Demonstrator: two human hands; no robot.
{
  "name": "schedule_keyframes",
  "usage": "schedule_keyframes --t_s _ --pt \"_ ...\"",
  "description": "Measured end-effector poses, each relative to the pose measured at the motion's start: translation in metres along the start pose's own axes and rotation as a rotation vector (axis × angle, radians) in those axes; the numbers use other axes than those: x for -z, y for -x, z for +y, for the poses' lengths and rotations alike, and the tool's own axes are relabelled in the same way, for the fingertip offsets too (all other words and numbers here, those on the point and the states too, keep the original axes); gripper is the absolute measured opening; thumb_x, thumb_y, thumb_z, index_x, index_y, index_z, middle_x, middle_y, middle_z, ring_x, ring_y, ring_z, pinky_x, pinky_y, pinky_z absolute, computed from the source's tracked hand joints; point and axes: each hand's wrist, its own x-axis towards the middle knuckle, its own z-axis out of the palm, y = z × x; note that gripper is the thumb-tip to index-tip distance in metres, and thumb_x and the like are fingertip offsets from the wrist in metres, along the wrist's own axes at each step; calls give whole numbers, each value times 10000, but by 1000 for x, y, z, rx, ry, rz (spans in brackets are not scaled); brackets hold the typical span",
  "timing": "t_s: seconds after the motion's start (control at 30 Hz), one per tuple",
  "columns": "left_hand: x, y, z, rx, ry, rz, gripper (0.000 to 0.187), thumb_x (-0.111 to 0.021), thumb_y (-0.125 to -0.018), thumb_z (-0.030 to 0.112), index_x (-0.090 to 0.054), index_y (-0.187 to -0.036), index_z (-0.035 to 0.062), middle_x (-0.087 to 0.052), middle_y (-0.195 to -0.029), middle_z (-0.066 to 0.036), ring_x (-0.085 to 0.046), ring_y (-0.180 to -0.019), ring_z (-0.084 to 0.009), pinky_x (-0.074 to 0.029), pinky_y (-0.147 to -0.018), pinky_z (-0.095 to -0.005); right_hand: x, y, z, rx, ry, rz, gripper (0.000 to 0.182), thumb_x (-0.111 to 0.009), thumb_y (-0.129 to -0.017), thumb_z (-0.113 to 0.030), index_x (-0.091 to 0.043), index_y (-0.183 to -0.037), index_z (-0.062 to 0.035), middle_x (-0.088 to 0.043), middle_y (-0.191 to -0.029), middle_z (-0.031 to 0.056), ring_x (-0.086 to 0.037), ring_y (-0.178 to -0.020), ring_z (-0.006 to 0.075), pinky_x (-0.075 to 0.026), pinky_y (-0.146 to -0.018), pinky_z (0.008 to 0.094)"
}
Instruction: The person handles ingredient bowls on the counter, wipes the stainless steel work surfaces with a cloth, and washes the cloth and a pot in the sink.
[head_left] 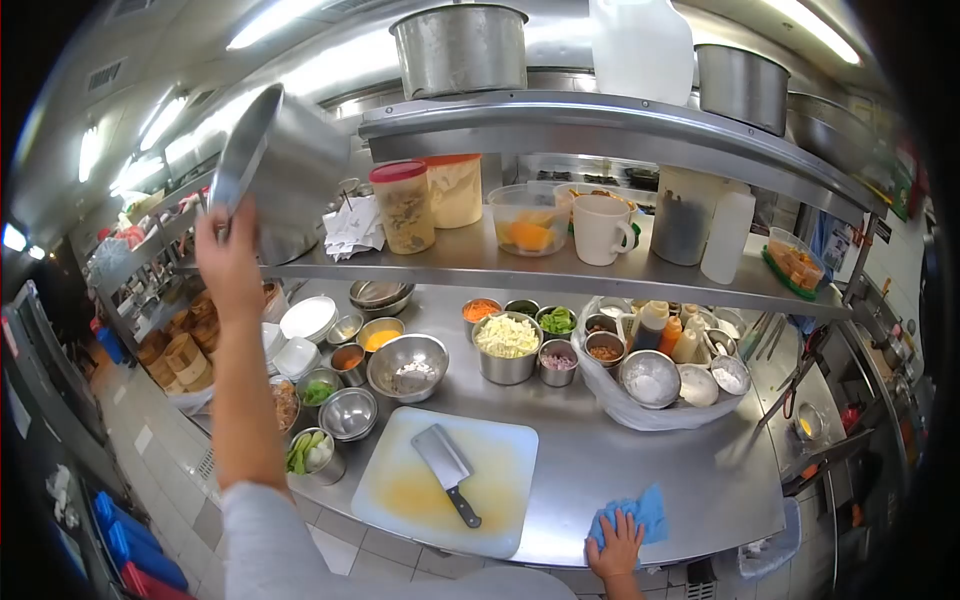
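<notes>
My left hand point(232, 260) is raised at the left end of the shelf, its fingers closed on the rim of a large steel pot point(300, 165). The pot is tilted, its mouth turned to the left. My right hand point(617, 548) lies with fingers spread on a blue cloth point(645, 510) at the counter's front edge. Between my arms a white cutting board point(400, 490) bears a cleaver point(445, 462) with a black handle, lying flat.
Above the steel counter point(600, 470) runs a shelf point(450, 262) with tubs, a white mug point(602, 230) and bottles. Bowls of cut vegetables stand behind the board, including shredded cabbage point(506, 338). Plastic-lined sauce bottles and bowls point(650, 378) sit at right.
</notes>
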Motion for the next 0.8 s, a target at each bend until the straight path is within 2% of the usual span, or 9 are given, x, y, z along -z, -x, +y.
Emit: schedule_keyframes --t_s 0.2,0.4,0.5,0.57,0.63,0.7,0.73,0.77,0.8 --pt "-88 -188 11 123 -209 -136 550 -850 -835 525 -702 -1073 52 -649 -922 -12 -613 -821 -129 -524 -696 -328 -3 2 3 7 -2 8 543 -721 -809 -391 -707 -1296 -149 -545 -1497 199 -439 -1418 463 -202 -1205 682" --pt "-140 -235 -25 44 -588 -358 688 -816 -828 557 -704 -1247 23 -710 -1179 -152 -678 -1078 -282 -549 -906 -412 -2 2 1 4 9 -9 551 -720 -822 -374 -694 -1321 -142 -528 -1524 180 -430 -1436 447 -205 -1214 664" --pt "-158 -200 -11 -158 -773 -180 619 -790 -863 516 -692 -1194 3 -717 -1213 -255 -676 -1159 -409 -523 -996 -458 0 1 0 5 17 -16 560 -715 -829 -368 -683 -1340 -142 -520 -1535 178 -427 -1442 438 -204 -1219 653" --pt "-162 -185 -20 23 -362 -164 449 -725 -909 107 -550 -1322 92 -696 -804 -132 -661 -596 -219 -524 -494 -400 5 0 -2 -4 16 -38 564 -714 -832 -368 -678 -1347 -141 -517 -1538 180 -428 -1442 437 -205 -1220 650" --pt "-153 -174 -55 -342 -280 -101 447 -681 -851 124 -573 -1274 23 -718 -1013 -158 -695 -890 -244 -579 -758 -401 7 -1 1 -11 13 -51 568 -713 -836 -368 -672 -1355 -141 -515 -1540 181 -429 -1442 436 -206 -1221 647" --pt "-138 -147 -83 -402 -591 1 793 -793 -825 572 -632 -1380 30 -651 -1342 -211 -628 -1252 -341 -505 -1026 -437 4 -1 4 22 7 -15 567 -716 -838 -371 -671 -1353 -138 -516 -1541 175 -429 -1444 427 -216 -1217 648" --pt "-121 -90 -58 -573 -826 -217 691 -681 -950 464 -585 -1366 -79 -482 -1536 -277 -563 -1326 -411 -495 -1045 -474 6 -2 4 24 -12 -29 565 -715 -844 -376 -666 -1361 -153 -516 -1543 165 -428 -1446 422 -220 -1214 650" --pt "-105 -105 -138 -833 -892 -263 670 -681 -985 319 -458 -1490 -60 -447 -1579 -234 -549 -1354 -413 -497 -1061 -474 9 -2 7 6 -27 -37 562 -714 -851 -380 -661 -1368 -167 -515 -1546 154 -428 -1449 417 -224 -1211 651" --pt "-112 -16 -87 -314 -221 -361 683 -693 -985 203 -387 -1541 -49 -465 -1571 -215 -516 -1404 -374 -489 -1079 -470 12 -2 15 31 -8 -73 563 -710 -862 -392 -652 -1384 -189 -502 -1561 141 -417 -1460 409 -223 -1212 653"
